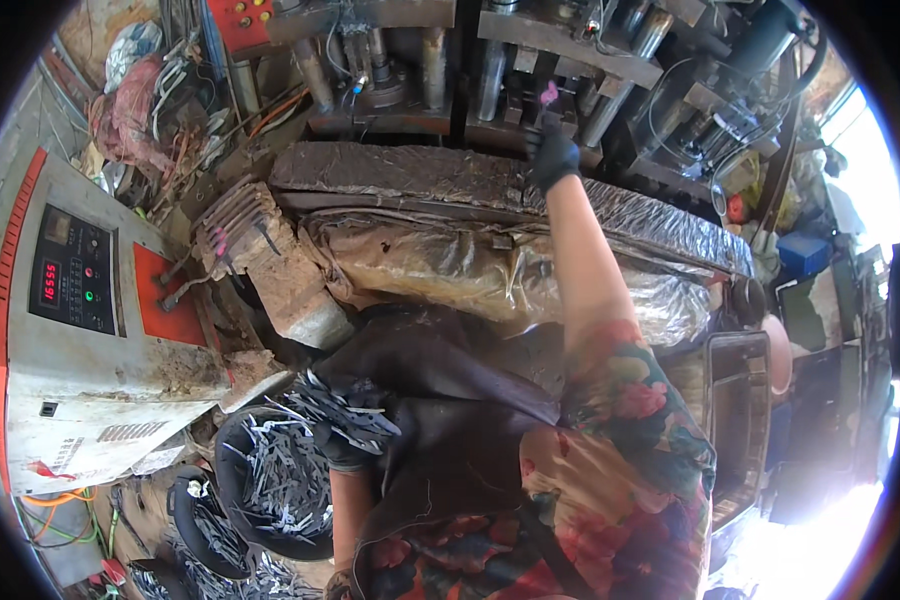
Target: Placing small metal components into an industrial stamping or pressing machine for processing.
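Observation:
My right hand [552,158], in a dark glove, reaches out to the press at the top. Its fingers are closed on a metal piece with a glowing pink end [549,93], which stands up past the fingertips between the press posts. Much of the grip is hidden by the dark glove. At the lower left my left hand [342,450], also gloved, is closed around a bundle of thin grey metal blanks [355,412] beside my dark apron [445,400]. Next to that hand a round black tub [232,455] holds many similar grey blanks.
On the left stands a white control cabinet [120,385] with a lit red display. Pink-glowing ends show at a brick block [295,285]. A long, film-wrapped ledge [400,170] lies before the press [495,70]. More loose blanks [210,580] lie at lower left; a metal-framed rack [740,340] stands right.

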`<state>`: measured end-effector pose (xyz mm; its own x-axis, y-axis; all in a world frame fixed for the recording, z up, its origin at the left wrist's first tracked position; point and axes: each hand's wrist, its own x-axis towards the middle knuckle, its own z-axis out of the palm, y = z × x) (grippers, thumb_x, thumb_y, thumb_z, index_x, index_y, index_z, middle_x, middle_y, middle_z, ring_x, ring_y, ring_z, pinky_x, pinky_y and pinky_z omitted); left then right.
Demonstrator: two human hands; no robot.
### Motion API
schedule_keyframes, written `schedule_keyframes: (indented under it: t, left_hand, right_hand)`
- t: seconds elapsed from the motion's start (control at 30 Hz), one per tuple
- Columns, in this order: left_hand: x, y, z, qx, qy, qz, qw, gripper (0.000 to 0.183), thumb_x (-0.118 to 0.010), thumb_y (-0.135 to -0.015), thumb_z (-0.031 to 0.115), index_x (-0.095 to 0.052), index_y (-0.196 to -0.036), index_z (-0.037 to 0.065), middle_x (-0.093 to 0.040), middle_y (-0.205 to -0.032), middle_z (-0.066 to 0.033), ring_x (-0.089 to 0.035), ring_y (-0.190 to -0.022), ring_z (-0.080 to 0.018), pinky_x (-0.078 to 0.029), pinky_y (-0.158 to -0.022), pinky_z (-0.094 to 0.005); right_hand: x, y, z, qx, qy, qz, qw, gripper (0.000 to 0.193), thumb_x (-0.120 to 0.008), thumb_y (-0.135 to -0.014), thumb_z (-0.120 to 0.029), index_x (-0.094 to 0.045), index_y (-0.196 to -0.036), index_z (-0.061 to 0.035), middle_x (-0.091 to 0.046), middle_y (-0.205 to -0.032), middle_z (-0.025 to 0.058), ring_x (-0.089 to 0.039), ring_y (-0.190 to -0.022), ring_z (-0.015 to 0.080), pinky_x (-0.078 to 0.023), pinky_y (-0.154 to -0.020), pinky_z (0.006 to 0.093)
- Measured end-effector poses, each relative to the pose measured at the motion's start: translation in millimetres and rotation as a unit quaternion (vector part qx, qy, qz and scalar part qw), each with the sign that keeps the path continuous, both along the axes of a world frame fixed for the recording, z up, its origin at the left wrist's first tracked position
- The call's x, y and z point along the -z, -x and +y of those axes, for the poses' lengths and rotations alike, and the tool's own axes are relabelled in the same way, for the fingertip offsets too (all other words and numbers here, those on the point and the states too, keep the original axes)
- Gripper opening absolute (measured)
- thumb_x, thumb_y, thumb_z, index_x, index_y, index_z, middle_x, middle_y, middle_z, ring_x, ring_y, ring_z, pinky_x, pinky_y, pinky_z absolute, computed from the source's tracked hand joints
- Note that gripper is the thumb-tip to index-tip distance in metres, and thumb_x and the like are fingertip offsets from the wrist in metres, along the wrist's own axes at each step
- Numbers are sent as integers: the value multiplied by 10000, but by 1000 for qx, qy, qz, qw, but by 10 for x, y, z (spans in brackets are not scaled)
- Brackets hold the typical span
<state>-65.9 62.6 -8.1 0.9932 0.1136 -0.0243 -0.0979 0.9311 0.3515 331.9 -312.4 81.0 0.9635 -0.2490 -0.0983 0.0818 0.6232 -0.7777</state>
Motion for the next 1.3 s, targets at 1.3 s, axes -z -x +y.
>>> schedule_keyframes:
  t: [1.3]
  left_hand:
    - [488,-129,159,42,-29,10,999,755,-783,-817,311,-427,-1464,156,-528,-1266,-50,-518,-1165,-261,-458,-1001,-444]
  right_hand:
    - [77,661,-3469,114,326,84,935,650,-533,-998,-440,-357,-1496,-61,-648,-1206,211,-670,-932,269,-539,-788,364]
